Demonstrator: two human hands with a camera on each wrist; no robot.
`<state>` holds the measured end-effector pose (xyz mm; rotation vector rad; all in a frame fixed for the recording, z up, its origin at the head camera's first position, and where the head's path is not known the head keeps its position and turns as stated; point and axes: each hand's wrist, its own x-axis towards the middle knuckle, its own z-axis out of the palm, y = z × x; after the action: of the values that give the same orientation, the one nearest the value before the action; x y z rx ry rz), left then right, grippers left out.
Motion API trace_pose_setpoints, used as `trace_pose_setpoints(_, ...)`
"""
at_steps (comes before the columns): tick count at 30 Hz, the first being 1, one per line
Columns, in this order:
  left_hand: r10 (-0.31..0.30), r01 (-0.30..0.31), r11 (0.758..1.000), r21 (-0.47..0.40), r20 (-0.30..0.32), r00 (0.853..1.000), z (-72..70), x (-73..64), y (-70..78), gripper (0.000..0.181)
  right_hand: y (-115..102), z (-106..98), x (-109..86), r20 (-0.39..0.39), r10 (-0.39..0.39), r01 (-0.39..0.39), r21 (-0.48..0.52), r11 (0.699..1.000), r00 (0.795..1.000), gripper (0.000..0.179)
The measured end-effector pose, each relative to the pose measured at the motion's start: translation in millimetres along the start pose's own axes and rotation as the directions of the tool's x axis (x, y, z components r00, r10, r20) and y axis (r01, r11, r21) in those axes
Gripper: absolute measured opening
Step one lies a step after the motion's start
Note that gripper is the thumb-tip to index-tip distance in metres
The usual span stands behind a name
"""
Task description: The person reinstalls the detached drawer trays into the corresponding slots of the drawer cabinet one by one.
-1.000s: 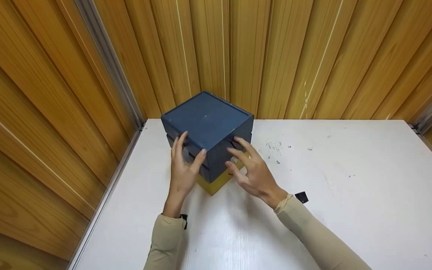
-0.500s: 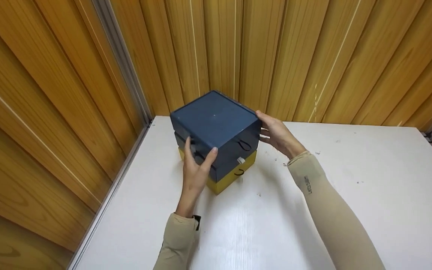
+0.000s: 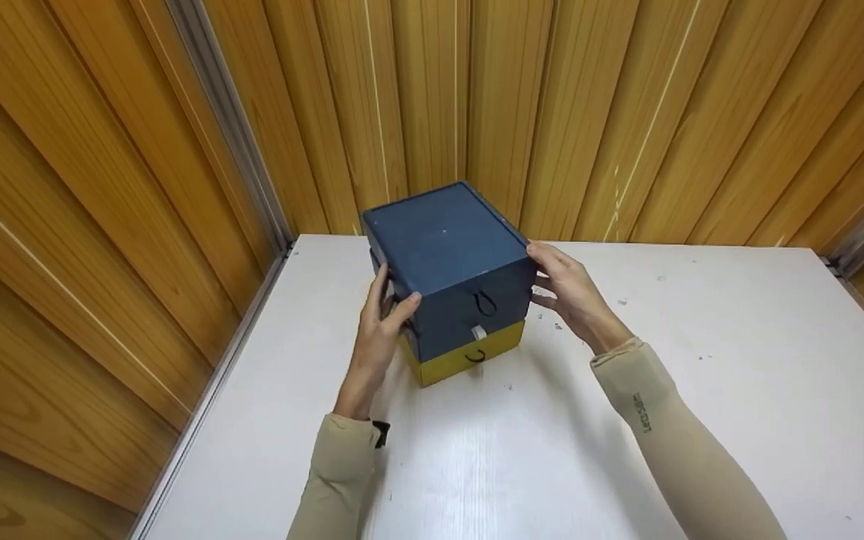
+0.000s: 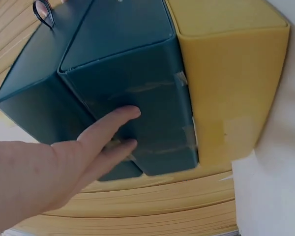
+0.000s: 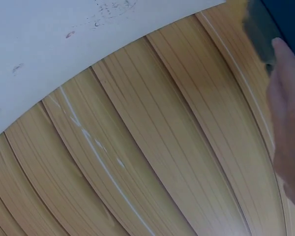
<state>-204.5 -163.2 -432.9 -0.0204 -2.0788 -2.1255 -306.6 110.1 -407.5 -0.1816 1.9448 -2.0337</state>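
Note:
A drawer stack stands on the white table, with two dark blue boxes (image 3: 447,236) above a yellow box (image 3: 443,367). Black loop pulls show on its front, one on blue and one on yellow. My left hand (image 3: 379,337) lies at the left side, thumb at the front corner. In the left wrist view, two fairly straight fingers (image 4: 119,114) touch the side of the middle blue box (image 4: 132,88). My right hand (image 3: 578,300) touches the right side near the top front corner. The right wrist view shows that hand only partly, at its right edge.
The white table (image 3: 702,420) extends right and forward of the stack, with small dark marks on it. Wood-patterned panels (image 3: 627,120) close off the back and left. A metal rail (image 3: 214,390) runs along the table's left edge.
My right hand has moved from the front to the right side of the stack. The stack has turned so its front with the pulls faces me more. The left hand stays at the left side.

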Motion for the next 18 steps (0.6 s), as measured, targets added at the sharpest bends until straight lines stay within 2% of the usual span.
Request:
trace_pose_setpoints(3,0.016,-0.014,1.0,-0.023,0.069,0.997,-4.4,11.5,-1.5,0.086,2.1,-2.1,-13.5,-0.026,0.001,0.0,0.024,1.0,1.0,0.062)
trace_pose_setpoints(8,0.016,-0.012,0.999,-0.031,0.142,0.99,-8.4,25.6,-4.5,0.08,9.5,-0.1,-34.3,-0.096,0.008,-0.004,0.041,0.999,0.995,0.067)
trace_pose_setpoints(14,0.008,0.004,0.998,-0.057,0.214,0.977,-5.4,32.7,-12.0,0.076,17.2,4.5,-59.0,-0.224,0.01,-0.003,0.029,1.0,0.974,0.071)
trace_pose_setpoints(18,0.029,-0.013,0.997,-0.072,0.235,0.972,-3.0,33.1,-13.0,0.076,17.1,3.4,-66.6,-0.237,-0.005,0.009,0.017,1.0,0.971,0.074)
